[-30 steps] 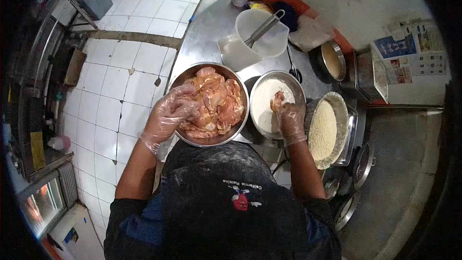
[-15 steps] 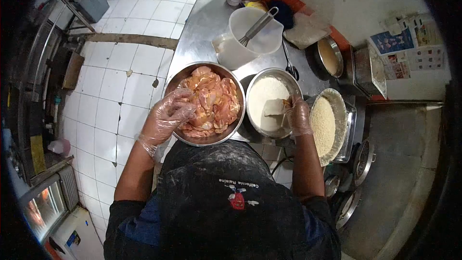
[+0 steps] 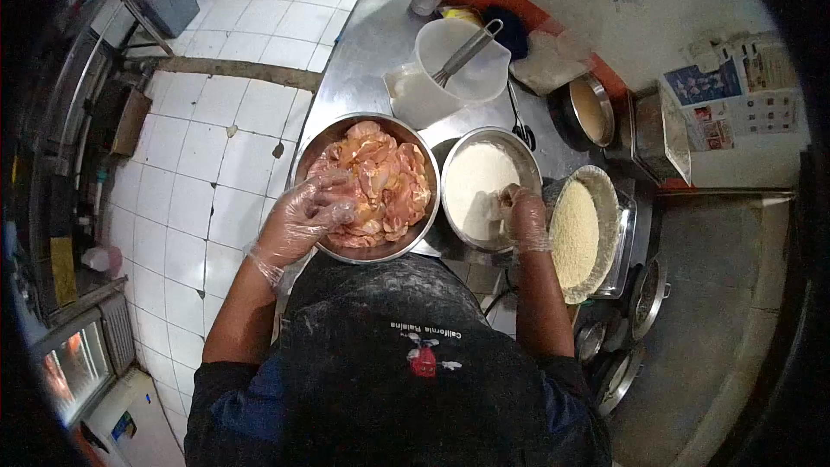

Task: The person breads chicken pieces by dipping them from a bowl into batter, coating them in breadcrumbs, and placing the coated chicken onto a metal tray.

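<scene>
Two gloved hands are nearest: the left hand (image 3: 298,218) loosely open, empty-looking, over raw meat (image 3: 385,186) in its bowl (image 3: 421,140); the right hand (image 3: 526,218) in the white coating (image 3: 475,186), its grip too hidden to tell. Both containers sit by the desk's (image 3: 367,39) near edge, probably for short reach, crumbs (image 3: 575,238) beside them. Beyond, a jug (image 3: 432,102) props up the whisk (image 3: 471,54).

Near edge of a silver steel table (image 3: 361,33): round silver steel meat bowl (image 3: 434,175) left, round silver steel powder bowl (image 3: 528,161) right.
</scene>
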### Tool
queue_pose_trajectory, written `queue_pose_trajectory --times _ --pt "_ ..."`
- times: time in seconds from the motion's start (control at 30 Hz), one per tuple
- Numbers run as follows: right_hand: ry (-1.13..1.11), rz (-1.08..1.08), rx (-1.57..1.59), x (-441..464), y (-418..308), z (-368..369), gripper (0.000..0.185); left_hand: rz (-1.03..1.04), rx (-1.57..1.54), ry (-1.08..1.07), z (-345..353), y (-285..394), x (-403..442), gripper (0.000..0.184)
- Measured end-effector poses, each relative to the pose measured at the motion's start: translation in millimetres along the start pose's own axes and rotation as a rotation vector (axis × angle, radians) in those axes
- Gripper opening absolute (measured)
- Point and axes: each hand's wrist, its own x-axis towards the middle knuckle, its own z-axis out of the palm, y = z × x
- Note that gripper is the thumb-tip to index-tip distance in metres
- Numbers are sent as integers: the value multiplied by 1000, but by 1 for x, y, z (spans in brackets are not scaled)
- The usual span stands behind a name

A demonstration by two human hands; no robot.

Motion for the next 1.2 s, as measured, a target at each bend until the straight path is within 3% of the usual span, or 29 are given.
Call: queue_pose_trajectory --times 0.03,0.1,0.27,0.33,0.37,0.43,0.53,0.6,0.7,0.87,0.9,1.03,1.1,1.13,1.2 --pt "2 -1 -1 -1 -11 -15 9 3 37 -3 0 1 0 47" --pt "171 101 354 -8 -29 -42 8 -6 11 6 1 0 0 46" --pt "323 -92 294 -19 -51 -115 9 -5 35 -7 7 1 0 49" --pt "362 -93 289 -23 -62 -138 10 82 -33 -64 11 4 -1 74" --pt "393 -102 285 -26 -66 -147 10 83 -29 -71 13 1 1 74" --pt "423 -114 206 -29 -67 -158 11 189 -53 -65 16 -10 6 105" --pt "514 -162 250 -30 -61 -159 11 247 -124 -125 16 -22 11 119" --pt "496 -250 211 -27 -44 -141 14 266 -130 -113 24 -23 9 119" --pt "363 -115 227 -12 -28 -76 13 276 -142 -90 39 -27 4 120" --pt "415 -202 300 -10 -12 -49 10 227 -85 -123 66 -27 -3 120" --pt "414 -235 216 -8 -9 -49 8 233 -68 -138 73 -31 -2 120" --pt "419 -217 521 -8 22 -63 6 266 55 -98 118 -35 1 118" --pt "489 -263 670 -15 48 -88 8 258 -40 -143 143 -37 5 114" --pt "466 -217 687 -23 59 -107 9 214 65 -79 164 -32 3 112" --pt "451 -176 729 -38 94 -132 9 239 83 -145 200 -28 8 108"
